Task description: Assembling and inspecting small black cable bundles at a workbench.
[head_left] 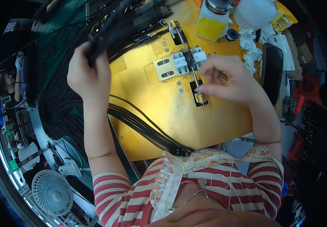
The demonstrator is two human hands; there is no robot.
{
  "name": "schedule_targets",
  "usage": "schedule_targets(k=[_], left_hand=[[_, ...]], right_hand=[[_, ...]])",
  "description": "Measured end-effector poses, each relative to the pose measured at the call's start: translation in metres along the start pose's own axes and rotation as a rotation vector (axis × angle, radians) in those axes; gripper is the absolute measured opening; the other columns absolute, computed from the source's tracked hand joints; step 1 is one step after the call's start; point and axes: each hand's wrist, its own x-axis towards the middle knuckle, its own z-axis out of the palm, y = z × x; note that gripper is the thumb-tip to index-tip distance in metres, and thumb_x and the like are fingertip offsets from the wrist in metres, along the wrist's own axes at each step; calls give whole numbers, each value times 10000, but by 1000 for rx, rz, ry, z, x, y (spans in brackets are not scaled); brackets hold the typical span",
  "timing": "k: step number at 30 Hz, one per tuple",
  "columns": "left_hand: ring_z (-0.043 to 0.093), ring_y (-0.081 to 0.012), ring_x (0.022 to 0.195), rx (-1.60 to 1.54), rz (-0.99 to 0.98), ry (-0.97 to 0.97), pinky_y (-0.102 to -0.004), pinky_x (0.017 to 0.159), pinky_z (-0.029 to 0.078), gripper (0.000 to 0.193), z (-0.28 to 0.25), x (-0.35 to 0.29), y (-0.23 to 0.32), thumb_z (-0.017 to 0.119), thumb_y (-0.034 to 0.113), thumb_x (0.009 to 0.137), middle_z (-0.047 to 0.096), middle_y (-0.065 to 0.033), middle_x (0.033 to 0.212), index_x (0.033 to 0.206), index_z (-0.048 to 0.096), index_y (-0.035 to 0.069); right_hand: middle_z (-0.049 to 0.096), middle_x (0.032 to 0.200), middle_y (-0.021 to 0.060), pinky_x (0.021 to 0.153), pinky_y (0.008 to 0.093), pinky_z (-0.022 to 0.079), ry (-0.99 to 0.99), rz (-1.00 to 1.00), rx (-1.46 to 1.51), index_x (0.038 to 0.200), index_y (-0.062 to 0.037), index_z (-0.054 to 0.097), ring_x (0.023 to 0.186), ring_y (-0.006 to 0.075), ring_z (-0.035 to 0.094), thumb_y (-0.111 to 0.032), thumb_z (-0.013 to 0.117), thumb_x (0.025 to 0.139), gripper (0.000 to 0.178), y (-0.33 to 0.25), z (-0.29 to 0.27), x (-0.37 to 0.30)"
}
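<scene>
L grip (89,73): clamped on blk. cables (112,36), blurred, at table's (220,123) far-L edge. R grip (229,77): thumb & fingers apart, thumb tip near rod (195,78); contact can't tell. White-block fixture (180,63): approx. mid-table. Bare gold surface: betw. fixture & near edge. Loose bundle (148,131): L edge to near edge. Phone (272,72): R edge.

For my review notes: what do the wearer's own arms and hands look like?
Both the left hand and right hand are ungloved, with no watch or bracelet showing at either wrist. The left sleeve and right sleeve are red-and-cream striped, ending above the elbows.
</scene>
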Motion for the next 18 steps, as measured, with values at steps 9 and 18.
schedule_targets(k=[9, 18], left_hand=[[531, -171, 570, -219, 522, -321, -299, 500, 417, 302, -9, -19, 52, 664, 75, 648, 500, -25, 688, 949, 640, 57], [563, -187, 556, -395, 491, -336, -295, 491, 425, 294, 21, -32, 40, 706, 93, 675, 535, -40, 674, 960, 645, 53]], right_hand=[[583, 785, 20, 520, 198, 379, 370, -393, 809, 1252, 2, 524, 631, 67, 513, -91, 799, 775, 558, -4, 16, -6], [592, 727, 57, 471, 279, 416, 410, -691, -209, 993, -28, 633, 567, 197, 564, -244, 828, 708, 407, -19, 23, 7]])
